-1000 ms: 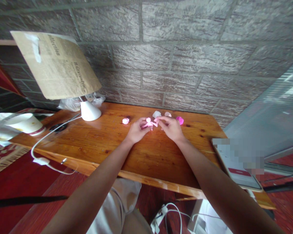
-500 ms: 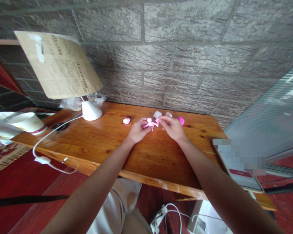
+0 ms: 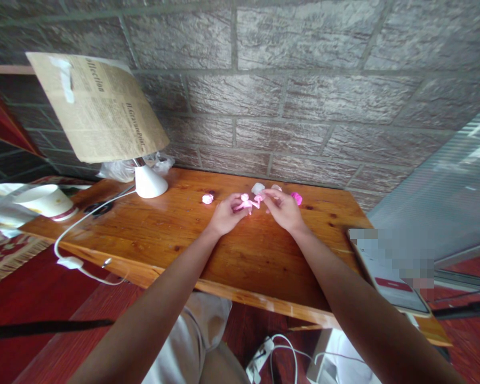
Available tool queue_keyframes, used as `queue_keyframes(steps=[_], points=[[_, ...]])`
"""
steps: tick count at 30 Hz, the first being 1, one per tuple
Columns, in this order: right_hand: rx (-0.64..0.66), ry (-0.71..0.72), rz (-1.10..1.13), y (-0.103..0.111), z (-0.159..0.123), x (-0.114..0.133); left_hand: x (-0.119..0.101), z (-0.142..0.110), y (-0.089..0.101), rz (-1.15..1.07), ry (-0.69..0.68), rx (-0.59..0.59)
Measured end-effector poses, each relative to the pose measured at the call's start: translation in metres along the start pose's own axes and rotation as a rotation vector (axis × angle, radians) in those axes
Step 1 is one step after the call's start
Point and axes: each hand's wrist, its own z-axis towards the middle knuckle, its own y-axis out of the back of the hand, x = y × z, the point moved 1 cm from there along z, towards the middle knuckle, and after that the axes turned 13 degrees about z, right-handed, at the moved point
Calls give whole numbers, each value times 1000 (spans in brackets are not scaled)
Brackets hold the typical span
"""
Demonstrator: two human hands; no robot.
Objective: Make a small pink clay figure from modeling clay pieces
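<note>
A small pink figure (image 3: 246, 203), which looks like modelling clay, has a round head and thin limbs. My left hand (image 3: 225, 214) is closed around its left side, thumb in front. My right hand (image 3: 285, 209) is closed at the figure's right limb, fingertips pinching the small pink piece at its end. Behind the hands lie a white lump (image 3: 258, 188) and a light pink lump (image 3: 277, 188), the latter partly covered by my right fingers. A bright pink lump (image 3: 296, 199) sits just right of that hand. Left of my left hand is a pale pink lump (image 3: 207, 198).
A lamp (image 3: 150, 182) with a paper shade stands at the back left of the wooden table (image 3: 144, 234). Beside it are black scissors (image 3: 99, 208) and a paper cup (image 3: 46, 202). A tablet (image 3: 392, 277) lies at the right edge. The brick wall (image 3: 240, 96) rises behind.
My right fingers have shifted slightly at the end of the figure's limb, the index finger now reaching a little farther left. My left hand and the figure stay in place.
</note>
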Motion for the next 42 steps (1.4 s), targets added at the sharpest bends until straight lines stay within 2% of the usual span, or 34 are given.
queue_keyframes(steps=[5,9,17,23,30,35,42], points=[[-66,-29,21,2,3,-2,1,1,0,-27,14,8],[-86,-120,88,3,6,-4,3,2,-1,-104,19,44],[-207,-453,223,3,5,11,4,1,-3,-220,53,53],[-208,-652,500,1,4,23,-1,2,-1,-255,84,61],[-154,-648,733,2,5,20,-6,1,1,-241,109,40],[-99,-633,774,4,5,16,-8,1,1,-238,98,53],[-119,-633,769,4,5,15,-7,1,1,-243,87,67]])
